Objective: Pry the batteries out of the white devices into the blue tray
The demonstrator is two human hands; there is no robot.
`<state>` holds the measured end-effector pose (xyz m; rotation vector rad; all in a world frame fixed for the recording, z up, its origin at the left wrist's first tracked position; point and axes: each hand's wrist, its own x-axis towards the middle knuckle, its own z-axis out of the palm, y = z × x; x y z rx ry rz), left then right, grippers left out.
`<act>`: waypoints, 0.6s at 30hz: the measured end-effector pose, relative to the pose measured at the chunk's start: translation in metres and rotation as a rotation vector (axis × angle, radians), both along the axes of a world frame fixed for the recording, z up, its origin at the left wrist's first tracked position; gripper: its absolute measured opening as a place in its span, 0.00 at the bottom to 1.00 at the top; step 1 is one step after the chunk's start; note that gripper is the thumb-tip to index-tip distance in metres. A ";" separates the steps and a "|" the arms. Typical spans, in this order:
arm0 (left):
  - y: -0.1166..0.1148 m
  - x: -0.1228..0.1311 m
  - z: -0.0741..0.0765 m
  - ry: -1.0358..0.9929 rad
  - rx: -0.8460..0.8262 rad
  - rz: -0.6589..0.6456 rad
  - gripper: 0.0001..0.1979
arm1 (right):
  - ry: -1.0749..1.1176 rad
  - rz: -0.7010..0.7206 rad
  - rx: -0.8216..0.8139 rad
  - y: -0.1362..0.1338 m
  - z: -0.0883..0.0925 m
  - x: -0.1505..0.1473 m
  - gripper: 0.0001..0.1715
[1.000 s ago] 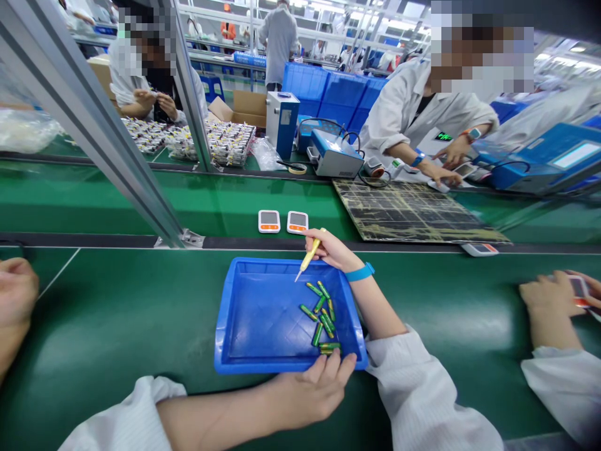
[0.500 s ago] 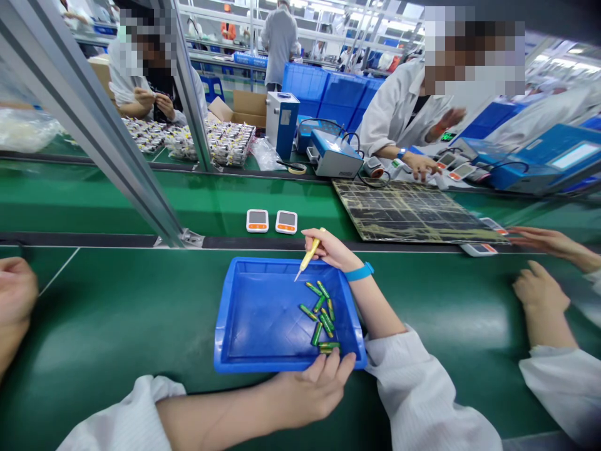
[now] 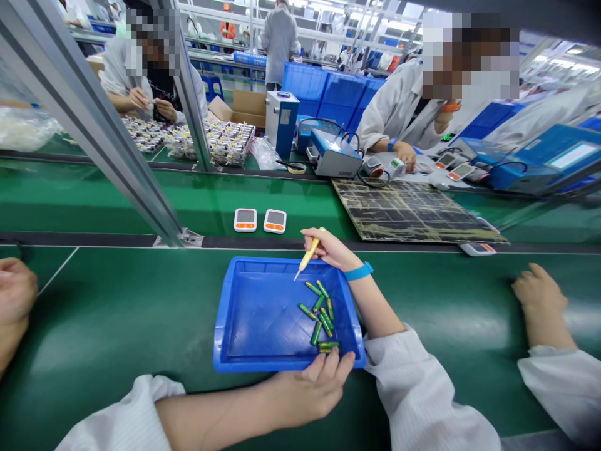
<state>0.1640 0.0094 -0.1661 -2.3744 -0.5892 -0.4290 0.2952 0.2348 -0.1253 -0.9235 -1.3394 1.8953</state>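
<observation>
A blue plastic tray point(image 3: 244, 313) lies on the green bench in front of me, with several green batteries point(image 3: 323, 316) in its right half. My left hand point(image 3: 310, 388) rests at the tray's near right edge, fingers stretched out and touching the batteries closest to me. My right hand point(image 3: 331, 247) hovers over the tray's far right corner, closed on a yellow pen-shaped tool point(image 3: 307, 255) whose tip points down into the tray. A blue band sits on my right wrist.
Two small white devices with orange buttons point(image 3: 260, 220) ride the green conveyor beyond the tray. A dark gridded panel point(image 3: 408, 213) lies at the right. Co-workers' hands show at the left edge point(image 3: 16, 291) and right point(image 3: 535, 294). People in white coats sit opposite among blue machines.
The two white devices have drifted left along the conveyor. The co-worker's hand at the right drew back from over the belt. My hands have barely moved.
</observation>
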 end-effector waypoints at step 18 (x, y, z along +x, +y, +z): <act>-0.001 0.004 -0.009 -0.092 -0.053 -0.021 0.15 | -0.033 -0.012 0.017 0.000 0.001 -0.001 0.22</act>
